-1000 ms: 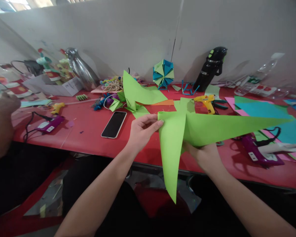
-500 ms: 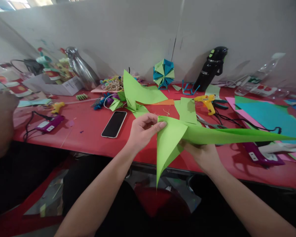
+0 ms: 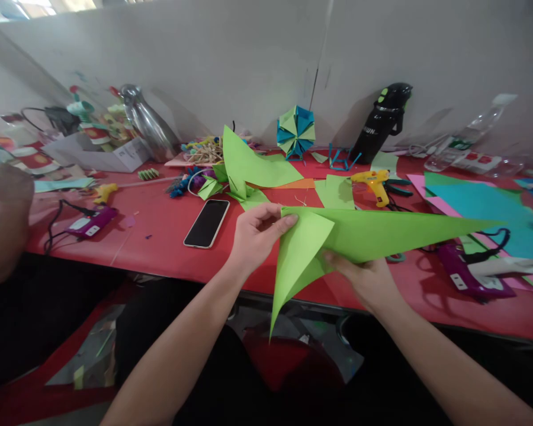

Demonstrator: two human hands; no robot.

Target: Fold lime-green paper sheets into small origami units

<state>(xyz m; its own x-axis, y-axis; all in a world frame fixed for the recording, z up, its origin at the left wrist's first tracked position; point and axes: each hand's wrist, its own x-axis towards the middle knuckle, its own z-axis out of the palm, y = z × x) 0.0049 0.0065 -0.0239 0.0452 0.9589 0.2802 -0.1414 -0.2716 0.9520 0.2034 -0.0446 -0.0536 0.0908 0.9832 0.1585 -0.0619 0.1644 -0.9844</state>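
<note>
A folded light-green paper (image 3: 368, 234) is held up over the front edge of the red table (image 3: 160, 260). One long pointed flap stretches to the right, and another hangs down past the table edge. My left hand (image 3: 260, 236) pinches its upper left corner between thumb and fingers. From below, my right hand (image 3: 359, 278) grips the paper near its middle, with some fingers hidden behind it. More green paper (image 3: 260, 165) stands folded behind my left hand, and a phone (image 3: 206, 223) lies to its left.
A yellow glue gun (image 3: 373, 183), a black bottle (image 3: 379, 124) and a blue-green paper ball (image 3: 295, 131) are at the back. Purple power strips (image 3: 468, 272) and coloured sheets (image 3: 484, 207) lie right. A person's arm (image 3: 4, 219) is at far left.
The long right flap has tilted and spread, showing a broader face, and its tip has shifted left. The hanging point has swung slightly left. Both hands keep their hold.
</note>
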